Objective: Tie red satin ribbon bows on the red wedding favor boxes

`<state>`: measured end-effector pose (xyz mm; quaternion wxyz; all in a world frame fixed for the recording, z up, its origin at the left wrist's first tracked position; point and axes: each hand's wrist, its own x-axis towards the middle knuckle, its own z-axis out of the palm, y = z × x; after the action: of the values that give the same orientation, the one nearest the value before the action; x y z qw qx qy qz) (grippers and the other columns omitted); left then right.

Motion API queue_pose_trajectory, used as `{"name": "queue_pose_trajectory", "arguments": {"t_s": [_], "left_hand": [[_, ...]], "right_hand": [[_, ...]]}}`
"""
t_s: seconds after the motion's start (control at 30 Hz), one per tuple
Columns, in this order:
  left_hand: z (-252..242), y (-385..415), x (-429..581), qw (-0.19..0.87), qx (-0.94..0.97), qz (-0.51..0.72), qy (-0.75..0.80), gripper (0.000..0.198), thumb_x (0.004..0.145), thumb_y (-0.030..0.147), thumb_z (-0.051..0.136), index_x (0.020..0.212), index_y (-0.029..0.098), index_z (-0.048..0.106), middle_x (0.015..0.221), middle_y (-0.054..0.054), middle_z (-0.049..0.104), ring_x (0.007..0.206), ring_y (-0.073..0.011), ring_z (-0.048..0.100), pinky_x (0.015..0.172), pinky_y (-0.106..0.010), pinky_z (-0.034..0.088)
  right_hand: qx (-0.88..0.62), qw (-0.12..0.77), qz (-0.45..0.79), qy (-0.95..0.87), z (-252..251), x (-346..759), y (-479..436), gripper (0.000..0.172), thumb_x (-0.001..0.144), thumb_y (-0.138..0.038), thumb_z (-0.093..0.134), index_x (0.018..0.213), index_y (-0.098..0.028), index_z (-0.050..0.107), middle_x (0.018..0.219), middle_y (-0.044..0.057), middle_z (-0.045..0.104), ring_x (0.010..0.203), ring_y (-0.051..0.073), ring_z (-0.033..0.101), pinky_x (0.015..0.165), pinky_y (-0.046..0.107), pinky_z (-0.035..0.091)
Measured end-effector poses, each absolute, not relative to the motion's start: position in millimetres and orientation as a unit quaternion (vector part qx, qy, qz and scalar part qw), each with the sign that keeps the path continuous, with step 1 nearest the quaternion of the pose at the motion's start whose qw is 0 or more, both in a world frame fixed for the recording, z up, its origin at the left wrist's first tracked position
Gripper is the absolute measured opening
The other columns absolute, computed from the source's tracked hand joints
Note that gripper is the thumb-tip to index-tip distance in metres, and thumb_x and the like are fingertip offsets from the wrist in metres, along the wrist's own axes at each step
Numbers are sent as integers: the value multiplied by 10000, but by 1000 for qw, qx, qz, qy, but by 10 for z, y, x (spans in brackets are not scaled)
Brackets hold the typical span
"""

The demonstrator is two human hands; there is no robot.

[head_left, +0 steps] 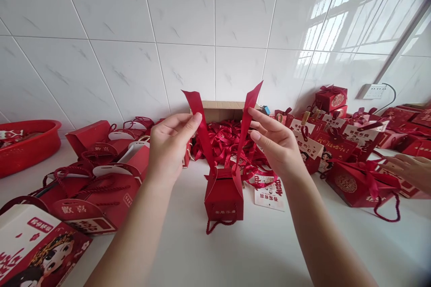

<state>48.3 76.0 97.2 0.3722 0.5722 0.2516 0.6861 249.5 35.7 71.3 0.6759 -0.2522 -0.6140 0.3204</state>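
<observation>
Holding ribbon ends up, bow not tied

Small red box (224,197) stands mid-bench (262,246), flaps folded and ribbon (203,128) threaded through the top; knot and bow look left to do. Left hand (170,143) pinches one end, right hand (276,143) the other, fingers (194,121) closed tight on it. Both forearms reach forward, hands raised above the box, ends drawn up and apart.

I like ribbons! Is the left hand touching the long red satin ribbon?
Touching: head view shows the left hand pinching the long red satin ribbon.

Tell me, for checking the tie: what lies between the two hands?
Head view: only the two raised ribbon ends, rising from the red box.
</observation>
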Motion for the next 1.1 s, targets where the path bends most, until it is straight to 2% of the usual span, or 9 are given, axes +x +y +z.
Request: {"name": "queue_pose_trajectory", "arguments": {"t_s": [0.23,0.47,0.57,0.7,0.87,1.03,1.1], "left_hand": [[981,735,495,373,577,687,235,155,699,328,782,772,202,729,719,7,661,676,-127,588,631,-229,481],[957,724,526,410,583,660,237,177,698,346,789,773,201,724,710,9,660,684,-123,598,633,-215,482],[950,696,554,424,621,609,253,192,711,366,778,764,192,718,708,-2,671,659,-126,600,613,-217,485],[961,632,598,432,698,495,284,207,744,386,741,772,182,716,743,-32,696,695,-176,637,622,-259,507],[967,623,619,402,736,454,300,215,737,353,742,643,176,661,673,-12,653,617,-147,593,562,-241,458],[956,658,611,442,717,458,283,205,704,315,774,817,190,658,811,-23,666,766,-173,625,652,-253,496],[952,662,609,468,707,454,273,208,702,313,776,828,192,663,822,-26,673,770,-175,633,646,-254,505]], "right_hand": [[-258,675,321,-613,720,2490,346,374,791,-224,686,1146,-337,657,1103,-8,671,1039,177,590,924,369,508],[-268,686,337,-586,732,2433,350,273,801,-277,692,1072,-313,694,1039,-1,706,921,153,649,817,314,554],[-290,667,344,-594,747,2389,319,252,771,-308,725,1021,-273,714,1005,18,717,871,150,664,775,292,565],[-313,623,328,-637,737,2327,287,278,709,-294,776,967,-220,709,924,27,712,781,142,662,688,257,560],[-319,623,308,-644,687,2272,330,175,743,-322,742,805,-183,657,761,15,656,664,118,607,562,223,504],[-310,618,324,-646,672,2263,363,188,785,-350,696,753,-177,630,692,4,606,598,99,549,527,220,470],[-311,613,328,-648,668,2260,366,190,795,-334,690,724,-173,617,675,-5,584,598,89,529,538,213,455]]}}
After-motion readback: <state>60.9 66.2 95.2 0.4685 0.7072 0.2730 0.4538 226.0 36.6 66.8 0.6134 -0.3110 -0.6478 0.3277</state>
